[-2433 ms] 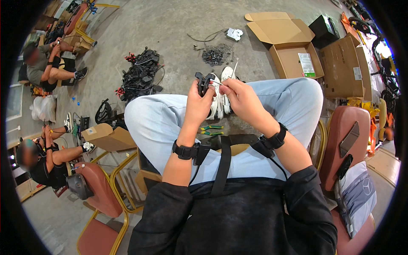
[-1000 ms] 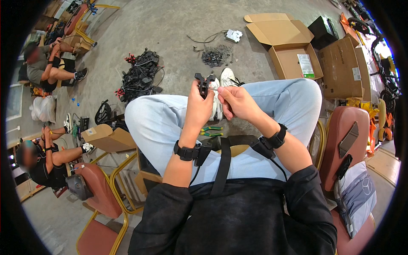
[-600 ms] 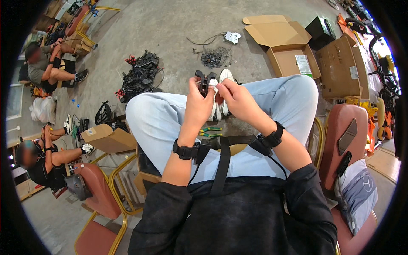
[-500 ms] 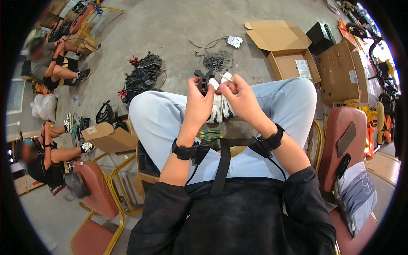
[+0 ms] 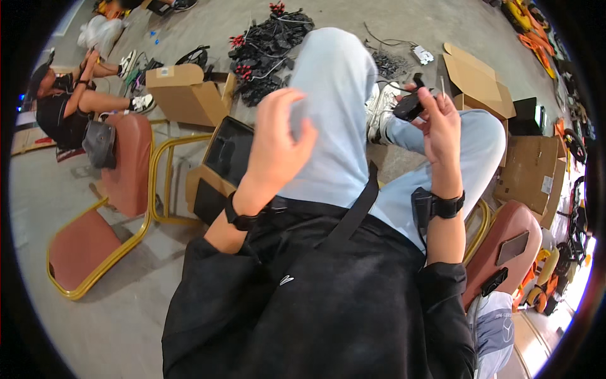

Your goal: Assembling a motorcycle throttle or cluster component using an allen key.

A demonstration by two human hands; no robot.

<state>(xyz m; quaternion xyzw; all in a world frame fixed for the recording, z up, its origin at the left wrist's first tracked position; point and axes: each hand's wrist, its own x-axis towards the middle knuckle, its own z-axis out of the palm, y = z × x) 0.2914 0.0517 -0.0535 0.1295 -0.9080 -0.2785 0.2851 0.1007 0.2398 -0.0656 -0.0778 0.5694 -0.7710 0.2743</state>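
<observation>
A seated worker's left hand (image 5: 278, 142) hangs loosely open and empty above the raised knee (image 5: 334, 69), freed from the work, while the right hand (image 5: 439, 123) grips a small black part (image 5: 409, 106) lifted close for a better look.

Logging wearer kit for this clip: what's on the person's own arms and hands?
Both hands are bare, no gloves. Black sleeves are pushed up the forearms. The left hand has a black wristband; the right hand has a black wrist strap carrying a small black box.
</observation>
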